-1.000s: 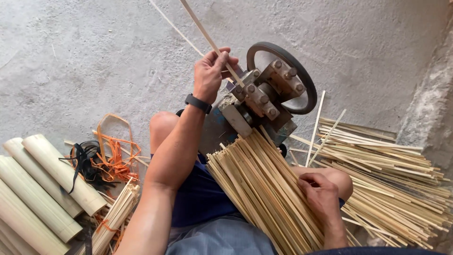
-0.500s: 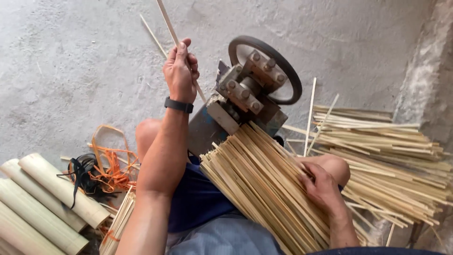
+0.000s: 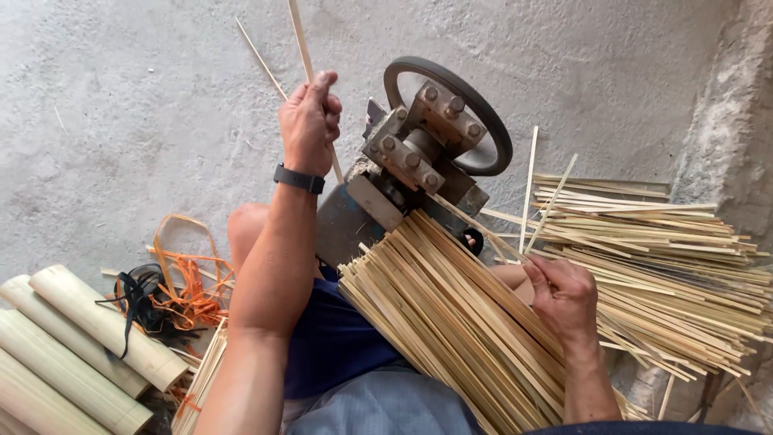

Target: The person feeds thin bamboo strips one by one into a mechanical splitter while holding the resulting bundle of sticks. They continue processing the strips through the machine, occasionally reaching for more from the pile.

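Far left, split bamboo half-tubes (image 3: 72, 346) are laid side by side on the concrete floor (image 3: 121, 97); beside them a tangle of orange strapping (image 3: 189, 286) and a black cord (image 3: 133, 298) is seen. No container is in view, everything lies loose in heaps.

The left hand (image 3: 310, 125), a black wristband (image 3: 299, 179) on its wrist, is raised and closed around a thin bamboo strip (image 3: 299, 40), which runs up past the top edge of the frame. A second, thinner sliver (image 3: 259, 50) is seen just beside it.

Right of that hand, a metal splitting machine with a dark handwheel (image 3: 439, 129) is set on the floor between the knees. Step judged: a strip is being drawn out on the left side of the machine. A steady pull along the strip's line would be called for next, then a fresh strip fed in.

A bundle of bamboo strips (image 3: 451, 322) is laid across the lap, leaning toward the machine. The right hand (image 3: 564, 294) is rested on the bundle's right side, fingers pinched on one strip. Far right, a loose pile of strips (image 3: 668, 258) is stacked on the floor by the wall.
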